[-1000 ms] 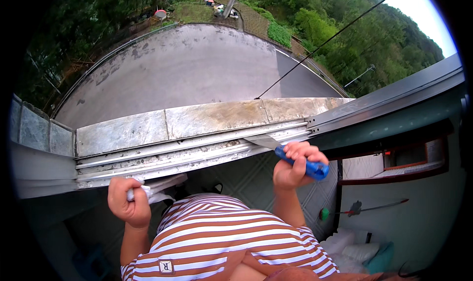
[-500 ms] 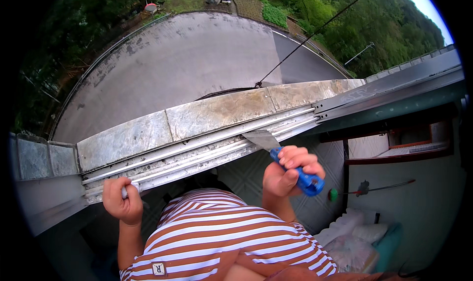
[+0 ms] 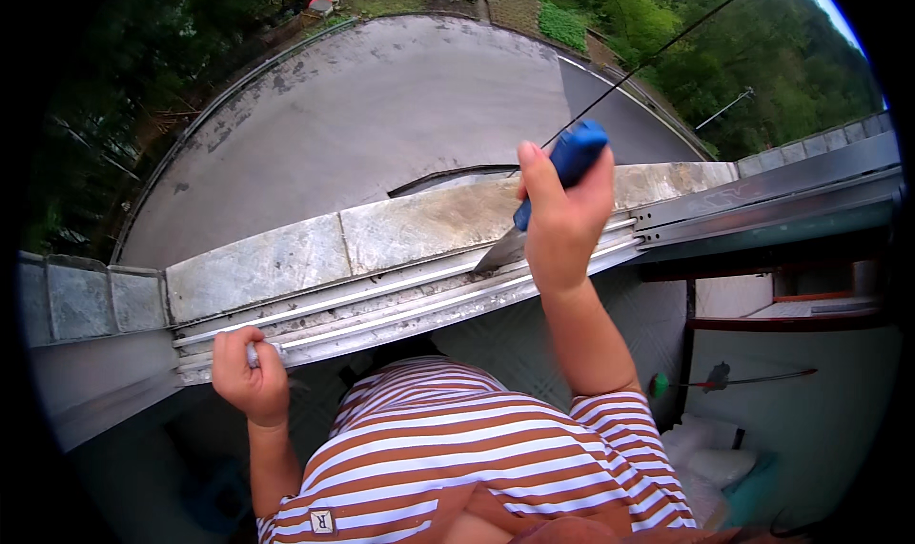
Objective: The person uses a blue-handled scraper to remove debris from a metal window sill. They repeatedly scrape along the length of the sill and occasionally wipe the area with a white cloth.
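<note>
A blue-handled scraper (image 3: 521, 216) is gripped in the right hand (image 3: 569, 225), its metal blade angled down to the left of the fingers, with the tip set at a window track (image 3: 410, 298) that is streaked with dark grime along its white rails. Near the track's left end, the left hand (image 3: 250, 380) is clenched around a small white item (image 3: 254, 355), mostly hidden by the fingers; its kind cannot be told.

Just beyond the hands, the track is bordered by a ledge of mottled stone slabs (image 3: 286, 269), stained brown near the scraper. Farther out, a broad paved road (image 3: 381, 115) is edged by trees (image 3: 658, 115) and crossed overhead by a black cable (image 3: 658, 56). To the right of the right hand, the opening is closed off by a silver metal frame (image 3: 772, 186).

Indoors, below and right of that hand, a pale wall (image 3: 772, 430) is seen, fronted by a thin rod (image 3: 762, 379) and pale bags (image 3: 717, 466).
</note>
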Tool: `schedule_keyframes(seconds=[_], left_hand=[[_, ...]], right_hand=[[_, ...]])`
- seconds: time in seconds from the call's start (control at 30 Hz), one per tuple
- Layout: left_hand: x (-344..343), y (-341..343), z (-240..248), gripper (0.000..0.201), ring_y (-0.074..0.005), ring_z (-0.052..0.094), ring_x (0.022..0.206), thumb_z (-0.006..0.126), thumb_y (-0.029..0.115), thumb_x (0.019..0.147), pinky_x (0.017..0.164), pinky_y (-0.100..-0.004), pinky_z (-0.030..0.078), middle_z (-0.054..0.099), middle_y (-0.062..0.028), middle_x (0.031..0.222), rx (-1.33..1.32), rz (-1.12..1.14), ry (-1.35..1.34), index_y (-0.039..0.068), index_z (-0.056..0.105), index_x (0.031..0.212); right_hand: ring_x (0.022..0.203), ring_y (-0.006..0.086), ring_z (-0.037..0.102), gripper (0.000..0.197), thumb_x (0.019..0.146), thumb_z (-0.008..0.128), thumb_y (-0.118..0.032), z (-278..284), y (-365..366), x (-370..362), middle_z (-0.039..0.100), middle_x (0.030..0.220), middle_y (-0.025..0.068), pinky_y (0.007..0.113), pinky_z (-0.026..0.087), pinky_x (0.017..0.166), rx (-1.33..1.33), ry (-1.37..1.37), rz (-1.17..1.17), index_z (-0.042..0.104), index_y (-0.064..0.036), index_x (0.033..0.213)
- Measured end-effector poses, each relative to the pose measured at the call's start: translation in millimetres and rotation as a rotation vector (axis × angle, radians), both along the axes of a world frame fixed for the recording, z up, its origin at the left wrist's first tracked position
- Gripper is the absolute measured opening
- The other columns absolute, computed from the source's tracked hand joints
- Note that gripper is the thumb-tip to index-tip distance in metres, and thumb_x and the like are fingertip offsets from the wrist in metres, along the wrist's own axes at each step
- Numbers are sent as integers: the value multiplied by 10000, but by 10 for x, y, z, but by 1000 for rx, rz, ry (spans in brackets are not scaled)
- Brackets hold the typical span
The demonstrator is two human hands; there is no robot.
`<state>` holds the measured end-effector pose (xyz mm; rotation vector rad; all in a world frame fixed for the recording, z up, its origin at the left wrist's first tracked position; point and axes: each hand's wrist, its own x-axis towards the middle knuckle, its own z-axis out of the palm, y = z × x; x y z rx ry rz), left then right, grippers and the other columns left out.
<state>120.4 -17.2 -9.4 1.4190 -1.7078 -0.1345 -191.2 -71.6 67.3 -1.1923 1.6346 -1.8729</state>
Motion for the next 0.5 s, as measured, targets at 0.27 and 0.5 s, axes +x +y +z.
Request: schedule_keyframes(seconds=[0.27,0.5], left_hand=[[28,12,-46,153,-267,501,573,530,-96,685,520,-339,392,508,-112,676,-13,24,-41,17,592,767],[21,7,-50,150,-272,500,569,530,-93,678,517,-344,390,502,-113,671,-17,30,-30,16,590,761]], right_hand=[[667,211,573,265,801,712,-144,-210,-567,-45,604,748,107,357,469,635,263,153,16,540,14,929],[551,185,573,262,800,689,-138,-266,-747,-225,564,697,78,348,471,516,475,69,220,478,-2,876]])
